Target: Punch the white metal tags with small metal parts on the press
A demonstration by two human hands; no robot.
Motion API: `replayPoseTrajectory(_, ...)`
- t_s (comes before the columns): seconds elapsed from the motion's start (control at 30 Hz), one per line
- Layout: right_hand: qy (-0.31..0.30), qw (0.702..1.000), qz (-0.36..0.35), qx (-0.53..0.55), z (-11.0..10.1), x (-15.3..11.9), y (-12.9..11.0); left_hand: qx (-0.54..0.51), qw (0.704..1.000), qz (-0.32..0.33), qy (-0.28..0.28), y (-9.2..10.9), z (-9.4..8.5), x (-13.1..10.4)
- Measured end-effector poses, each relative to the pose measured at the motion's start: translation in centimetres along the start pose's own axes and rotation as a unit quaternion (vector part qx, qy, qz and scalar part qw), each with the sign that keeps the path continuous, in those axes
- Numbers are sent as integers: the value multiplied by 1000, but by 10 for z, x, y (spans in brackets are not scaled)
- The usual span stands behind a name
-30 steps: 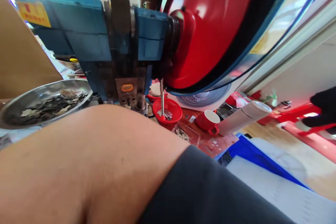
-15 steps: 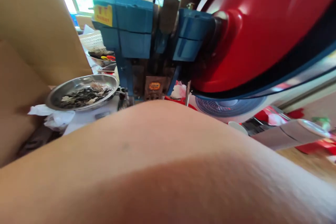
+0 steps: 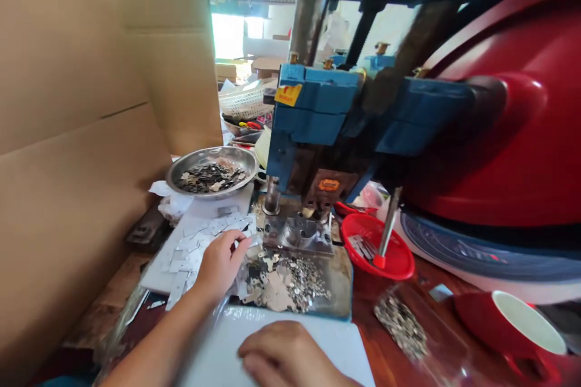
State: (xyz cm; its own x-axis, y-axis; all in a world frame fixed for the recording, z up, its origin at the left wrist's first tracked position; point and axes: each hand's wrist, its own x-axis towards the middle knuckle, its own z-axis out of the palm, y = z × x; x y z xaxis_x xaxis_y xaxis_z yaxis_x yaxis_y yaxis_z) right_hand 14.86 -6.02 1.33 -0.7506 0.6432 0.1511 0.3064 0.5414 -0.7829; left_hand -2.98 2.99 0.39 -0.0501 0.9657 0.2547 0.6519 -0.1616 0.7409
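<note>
My left hand (image 3: 222,263) is beside the pile of flat metal plates (image 3: 186,254), thumb and fingers pinched together. A thin metal plate (image 3: 255,240) shows at its fingertips, close to the die (image 3: 299,233) of the blue press (image 3: 313,103). Nearer to me, my right hand (image 3: 288,351) rests over the white board (image 3: 336,344) with curled fingers; anything inside them is hidden. Between the die and the board, small metal bits and scraps (image 3: 290,284) cover much of the press base.
A steel bowl of dark metal pieces (image 3: 213,172) stands behind the plates, beside tall cardboard (image 3: 82,193). To the right are a red flywheel (image 3: 499,151), a red basket (image 3: 379,248) under a metal rod, a bag of small parts (image 3: 402,323) and a red mug (image 3: 508,326).
The forearm or skin that filled the lower view is gone, and both my hands now show. The view has shifted, revealing the die, the plates and the table.
</note>
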Motion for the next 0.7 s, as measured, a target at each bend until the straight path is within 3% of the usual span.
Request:
replayPoseTrajectory(0.07, 98, 988, 116, 39, -19, 0, 13, -115, 990, -72, -35, 7, 0, 2)
replayPoseTrajectory(0.17, 233, 932, 234, 149, -37, 0, 29, -246, 956, -132, -95, 25, 3, 4)
replayPoseTrajectory(0.3, 319, 887, 228, 244, -43, 14, 43, -324, 920, -162, -152, 51, 12, 4)
replayPoseTrajectory(0.4, 336, 878, 213, 266, -47, 22, 49, -348, 906, -185, -153, 62, 23, 2)
replayPoseTrajectory(0.57, 363, 897, 220, 126, -68, 16, 64, -275, 945, -120, -130, 68, 42, 8)
replayPoseTrajectory(0.7, 408, 890, 199, -40, -90, 17, 84, -168, 978, -55, -107, 69, 57, 32)
